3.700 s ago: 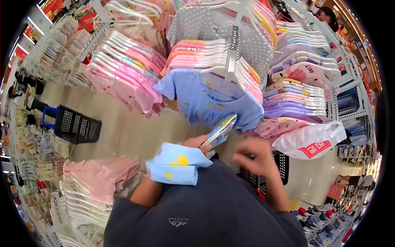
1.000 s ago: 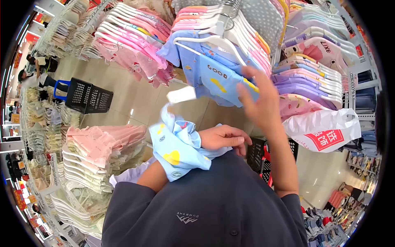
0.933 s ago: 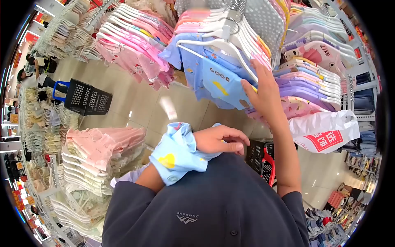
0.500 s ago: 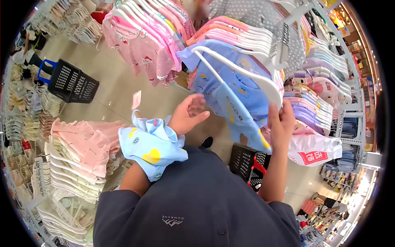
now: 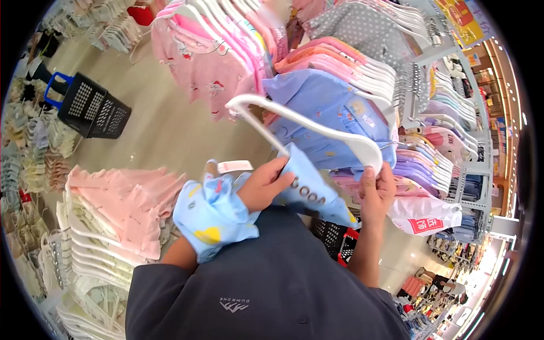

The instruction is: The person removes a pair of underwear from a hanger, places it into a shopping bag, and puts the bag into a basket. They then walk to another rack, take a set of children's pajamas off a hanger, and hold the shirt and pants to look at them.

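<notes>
My right hand [image 5: 376, 190] pinches one end of a white hanger [image 5: 309, 126], which is tilted in front of the rack. From the hanger's lower bar hangs a light blue garment [image 5: 311, 184] with dark lettering and yellow patches; its full shape is folded and partly hidden. My left hand [image 5: 263, 186] is closed on that garment's near edge, close to the bar. Bunched over my left wrist and forearm is a light blue garment with yellow shapes [image 5: 212, 218]. A paper tag [image 5: 234, 166] sticks out beside it.
Ahead, a rack holds blue pajamas [image 5: 326, 116], pink clothes [image 5: 212, 73] and grey dotted ones [image 5: 368, 34] on white hangers. Left stands a black basket [image 5: 93, 107] with a blue handle. Peach garments [image 5: 122, 204] hang near left. A white plastic bag [image 5: 428, 215] hangs at right.
My left hand has moved right and closed on the light blue garment on the hanger; before, it was open and apart from it. The hanger has shifted left and down.
</notes>
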Motion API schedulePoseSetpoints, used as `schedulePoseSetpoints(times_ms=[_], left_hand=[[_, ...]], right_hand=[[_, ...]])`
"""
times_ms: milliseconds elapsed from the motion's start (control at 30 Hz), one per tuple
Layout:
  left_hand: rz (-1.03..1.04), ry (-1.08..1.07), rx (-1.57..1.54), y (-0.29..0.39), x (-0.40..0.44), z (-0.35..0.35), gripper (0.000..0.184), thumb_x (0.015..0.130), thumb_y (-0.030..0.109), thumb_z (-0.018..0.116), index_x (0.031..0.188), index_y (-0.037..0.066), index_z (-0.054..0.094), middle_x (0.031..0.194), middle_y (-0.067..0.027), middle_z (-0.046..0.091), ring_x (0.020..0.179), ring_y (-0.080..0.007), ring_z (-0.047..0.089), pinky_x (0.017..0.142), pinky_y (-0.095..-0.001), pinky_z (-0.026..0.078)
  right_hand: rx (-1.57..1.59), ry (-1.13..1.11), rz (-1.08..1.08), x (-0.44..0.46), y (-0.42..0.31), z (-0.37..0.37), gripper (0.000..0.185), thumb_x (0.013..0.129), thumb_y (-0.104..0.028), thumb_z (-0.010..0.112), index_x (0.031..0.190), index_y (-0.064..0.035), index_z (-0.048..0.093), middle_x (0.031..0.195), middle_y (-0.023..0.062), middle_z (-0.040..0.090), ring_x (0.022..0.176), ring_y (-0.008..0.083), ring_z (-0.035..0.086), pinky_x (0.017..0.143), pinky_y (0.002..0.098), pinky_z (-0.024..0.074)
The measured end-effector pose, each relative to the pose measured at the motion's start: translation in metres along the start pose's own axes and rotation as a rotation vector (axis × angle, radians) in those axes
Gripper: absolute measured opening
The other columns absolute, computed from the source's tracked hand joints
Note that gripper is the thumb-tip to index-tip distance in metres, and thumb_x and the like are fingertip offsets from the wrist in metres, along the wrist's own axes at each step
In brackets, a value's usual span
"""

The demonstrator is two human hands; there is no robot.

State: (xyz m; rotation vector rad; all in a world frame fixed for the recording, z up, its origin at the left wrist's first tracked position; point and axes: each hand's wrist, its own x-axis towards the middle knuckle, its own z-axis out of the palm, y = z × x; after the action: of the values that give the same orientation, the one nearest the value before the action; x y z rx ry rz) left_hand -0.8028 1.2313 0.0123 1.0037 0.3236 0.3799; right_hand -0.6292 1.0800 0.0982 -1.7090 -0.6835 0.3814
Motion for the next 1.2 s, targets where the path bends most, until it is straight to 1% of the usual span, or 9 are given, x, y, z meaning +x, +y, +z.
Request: schedulePoseSetpoints(times_ms=[100, 300, 533, 600, 667, 800, 1000, 1133, 1200], left_hand=[[-0.026, -0.090, -0.113, 0.030, -0.013, -0.001, 0.016, 0.097, 0.018, 0.054, 0.097, 0.001, 0.052, 0.077, -0.0066, 0.049, 0.076, -0.0118, 0.051, 0.066, -0.0338, 0.041], [0.288, 0.098, 0.797, 0.046, -0.003, -0.021, 0.013, 0.089, 0.010, 0.059, 0.086, 0.002, 0.049, 0.071, -0.0179, 0.047, 0.062, -0.0347, 0.046, 0.057, -0.0385, 0.039], [0.110, -0.111, 0.348, 0.059, -0.029, -0.040, 0.014, 0.090, 0.008, 0.059, 0.099, -0.002, 0.058, 0.083, -0.0094, 0.061, 0.074, -0.0214, 0.058, 0.070, -0.0291, 0.044], [0.388, -0.294, 0.360, 0.078, -0.039, -0.047, 0.015, 0.090, 0.009, 0.056, 0.079, 0.002, 0.051, 0.067, -0.0047, 0.053, 0.056, -0.0152, 0.050, 0.051, -0.0285, 0.036], [-0.591, 0.425, -0.625, 0.098, -0.068, -0.050, 0.021, 0.095, 0.014, 0.051, 0.111, 0.002, 0.057, 0.112, -0.0115, 0.061, 0.089, -0.0214, 0.064, 0.079, -0.0330, 0.048], [0.165, -0.213, -0.055, 0.121, -0.065, -0.049, 0.023, 0.095, 0.018, 0.050, 0.111, 0.002, 0.056, 0.110, -0.0124, 0.061, 0.092, -0.0242, 0.063, 0.081, -0.0371, 0.048], [0.275, -0.194, -0.185, 0.123, -0.053, -0.057, 0.028, 0.095, 0.023, 0.048, 0.111, 0.002, 0.055, 0.107, -0.0138, 0.060, 0.095, -0.0284, 0.061, 0.082, -0.0433, 0.049], [0.320, -0.122, -0.275, 0.105, -0.047, -0.074, 0.031, 0.095, 0.026, 0.047, 0.112, 0.002, 0.055, 0.105, -0.0145, 0.060, 0.097, -0.0304, 0.060, 0.083, -0.0463, 0.049], [0.329, 0.018, -0.699, 0.081, -0.045, -0.090, 0.053, 0.098, 0.033, 0.047, 0.142, 0.007, 0.032, 0.137, -0.0232, 0.044, 0.123, -0.0434, 0.046, 0.103, -0.0583, 0.037]], right_hand=[[0.120, 0.004, 0.082, 0.012, 0.002, -0.005, 0.021, 0.097, -0.023, 0.058, 0.100, -0.0020, 0.056, 0.063, -0.0069, 0.042, 0.048, 0.0000, 0.030, 0.043, 0.0191, 0.0207], [0.076, -0.015, 0.043, 0.009, 0.012, -0.008, 0.015, 0.095, -0.018, 0.059, 0.095, -0.0037, 0.054, 0.059, -0.0060, 0.041, 0.046, 0.0010, 0.028, 0.042, 0.0198, 0.0195], [0.026, 0.144, 0.079, 0.019, 0.019, -0.027, 0.019, 0.096, -0.024, 0.059, 0.096, -0.0052, 0.055, 0.058, -0.0071, 0.039, 0.045, 0.0007, 0.027, 0.041, 0.0200, 0.0179], [0.050, 0.170, 0.101, 0.027, 0.026, -0.037, 0.021, 0.096, -0.026, 0.058, 0.097, -0.0058, 0.055, 0.057, -0.0079, 0.037, 0.044, 0.0006, 0.026, 0.040, 0.0202, 0.0166], [0.092, 0.215, 0.122, 0.038, 0.039, -0.047, 0.020, 0.096, -0.025, 0.059, 0.098, -0.0059, 0.055, 0.057, -0.0083, 0.036, 0.044, 0.0005, 0.025, 0.040, 0.0203, 0.0158], [0.074, 0.095, 0.078, 0.057, 0.055, -0.063, 0.020, 0.094, -0.024, 0.063, 0.096, -0.0050, 0.057, 0.058, -0.0084, 0.038, 0.046, 0.0008, 0.030, 0.041, 0.0197, 0.0201], [-0.053, 0.021, 0.038, 0.083, 0.089, -0.073, 0.018, 0.093, -0.024, 0.064, 0.096, -0.0070, 0.059, 0.061, -0.0093, 0.038, 0.050, 0.0001, 0.030, 0.044, 0.0192, 0.0199], [-0.561, 0.140, -0.189, 0.082, 0.077, -0.068, 0.025, 0.089, -0.020, 0.067, 0.103, -0.0005, 0.059, 0.076, 0.0044, 0.060, 0.069, 0.0122, 0.054, 0.067, 0.0282, 0.0458], [-0.910, 0.210, -0.316, 0.060, 0.041, -0.055, 0.031, 0.086, -0.017, 0.068, 0.109, 0.0000, 0.059, 0.093, 0.0107, 0.066, 0.089, 0.0196, 0.060, 0.084, 0.0353, 0.0466]])
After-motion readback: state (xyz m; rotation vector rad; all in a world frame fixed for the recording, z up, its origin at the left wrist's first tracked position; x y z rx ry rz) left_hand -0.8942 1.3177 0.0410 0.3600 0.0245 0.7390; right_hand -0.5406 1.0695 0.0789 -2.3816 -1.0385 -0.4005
